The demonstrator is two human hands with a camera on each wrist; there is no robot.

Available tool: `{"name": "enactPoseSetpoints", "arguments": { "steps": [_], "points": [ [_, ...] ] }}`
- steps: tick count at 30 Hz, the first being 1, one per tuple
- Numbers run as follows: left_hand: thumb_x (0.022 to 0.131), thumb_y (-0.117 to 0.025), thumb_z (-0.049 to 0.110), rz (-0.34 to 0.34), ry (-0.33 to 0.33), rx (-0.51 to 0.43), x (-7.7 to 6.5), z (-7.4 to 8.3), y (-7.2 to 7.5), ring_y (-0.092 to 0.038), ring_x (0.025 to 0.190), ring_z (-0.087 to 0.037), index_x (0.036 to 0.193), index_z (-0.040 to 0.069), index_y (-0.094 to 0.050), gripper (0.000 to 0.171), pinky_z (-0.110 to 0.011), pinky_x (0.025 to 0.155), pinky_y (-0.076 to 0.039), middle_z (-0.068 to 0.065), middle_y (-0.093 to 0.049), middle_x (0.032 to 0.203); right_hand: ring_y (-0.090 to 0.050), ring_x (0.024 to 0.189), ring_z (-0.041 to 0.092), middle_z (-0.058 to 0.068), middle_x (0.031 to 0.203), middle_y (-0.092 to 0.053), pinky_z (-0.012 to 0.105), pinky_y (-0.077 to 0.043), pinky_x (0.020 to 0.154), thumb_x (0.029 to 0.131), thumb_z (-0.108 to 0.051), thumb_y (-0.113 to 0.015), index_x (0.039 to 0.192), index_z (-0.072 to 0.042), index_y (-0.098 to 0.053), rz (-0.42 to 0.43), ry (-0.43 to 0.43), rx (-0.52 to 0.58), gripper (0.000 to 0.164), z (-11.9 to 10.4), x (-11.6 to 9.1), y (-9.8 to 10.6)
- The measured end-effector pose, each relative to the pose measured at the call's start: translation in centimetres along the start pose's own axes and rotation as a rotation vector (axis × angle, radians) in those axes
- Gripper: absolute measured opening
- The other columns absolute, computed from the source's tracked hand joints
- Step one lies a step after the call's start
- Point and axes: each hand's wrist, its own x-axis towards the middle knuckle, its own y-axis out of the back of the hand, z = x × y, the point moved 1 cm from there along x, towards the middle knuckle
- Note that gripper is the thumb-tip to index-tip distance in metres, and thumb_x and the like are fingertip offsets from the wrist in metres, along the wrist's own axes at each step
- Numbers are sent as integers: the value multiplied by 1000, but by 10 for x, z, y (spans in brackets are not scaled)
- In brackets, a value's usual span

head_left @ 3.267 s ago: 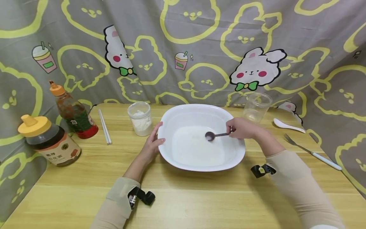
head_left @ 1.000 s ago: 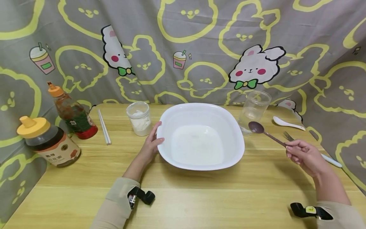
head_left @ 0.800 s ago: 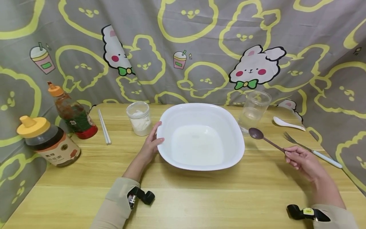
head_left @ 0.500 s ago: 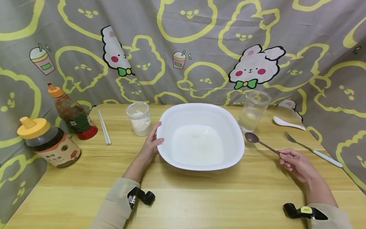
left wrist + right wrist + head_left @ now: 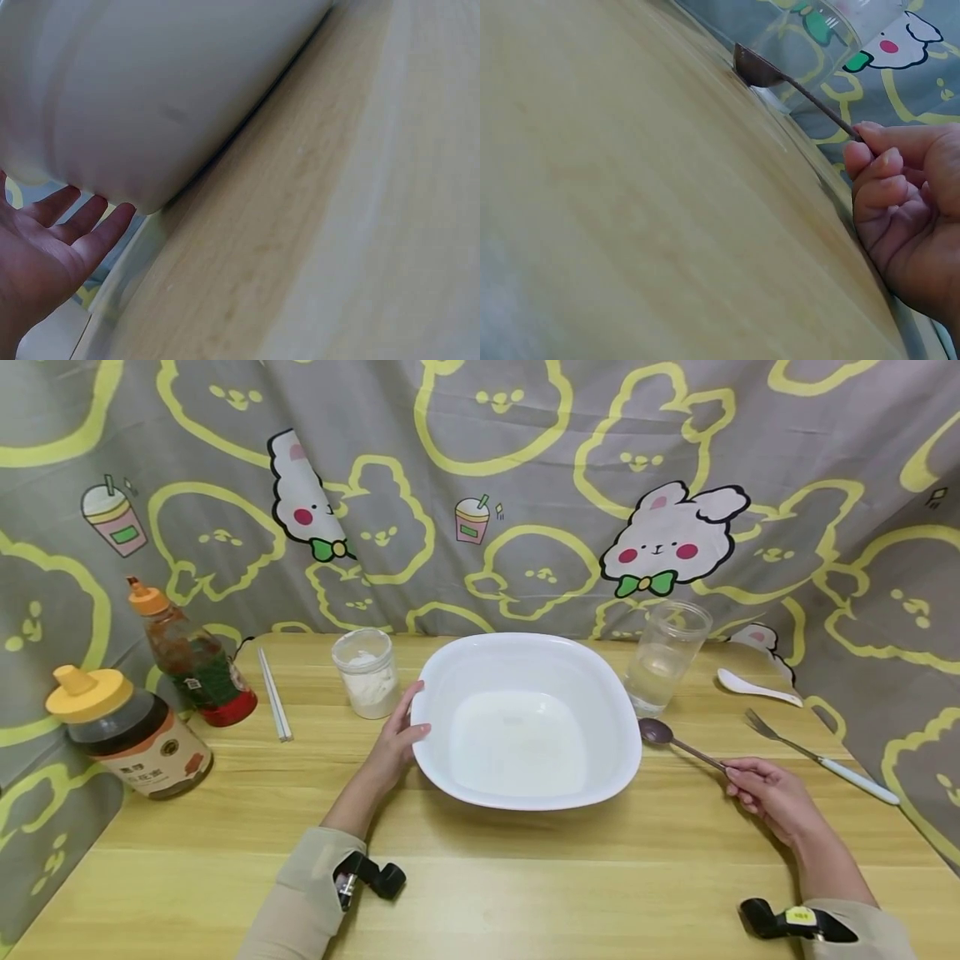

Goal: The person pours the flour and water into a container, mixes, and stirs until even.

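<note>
A white basin (image 5: 525,652) stands mid-table in the head view, with a shallow whitish layer over its bottom. At its left end my left hand (image 5: 393,743) holds it, thumb and forefinger at the rim. The left wrist view shows the other fingertips (image 5: 124,214) against the outer wall. My right hand (image 5: 772,793) pinches the handle end of a dark brown spoon (image 5: 690,752) between thumb and fingers. The spoon's bowl is low at the tabletop, right of the basin and in front of a clear jar (image 5: 663,664) with clear liquid.
A jar of white powder (image 5: 367,677) and chopsticks (image 5: 275,697) are left of the basin. Farther left stand a red sauce bottle (image 5: 195,664) and a dark bottle with a yellow cap (image 5: 135,735). A white spoon (image 5: 757,687) and a fork (image 5: 821,758) lie at right.
The brown spoon was inside the basin; my right hand has taken it out to the right, then lowered it to the tabletop and slightly left. My left hand has stayed on the basin.
</note>
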Motion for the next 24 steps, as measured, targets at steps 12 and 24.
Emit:
{"name": "enactPoseSetpoints", "arguments": {
  "steps": [12, 24],
  "points": [
    [78, -47, 5, 7, 7, -10, 0, 1, -1, -35, 109, -38, 137, 18, -20, 66, -37, 73, -49, -18, -28, 131, -39, 48, 9, -4, 58, -46, 23, -35, 39, 79, -21, -62, 93, -18, -64, 259, -13, -597, 15, -1, 1, -8],
    [79, -47, 6, 3, 15, 9, 0, 1, 0, -36, 108, -38, 137, 22, -22, 65, -39, 72, -49, -17, -29, 130, -46, 69, 2, 18, 91, -60, 19, -38, 55, 81, -23, -59, 99, 2, -63, 260, 109, -1039, 31, -3, 3, -11]
  ]
}}
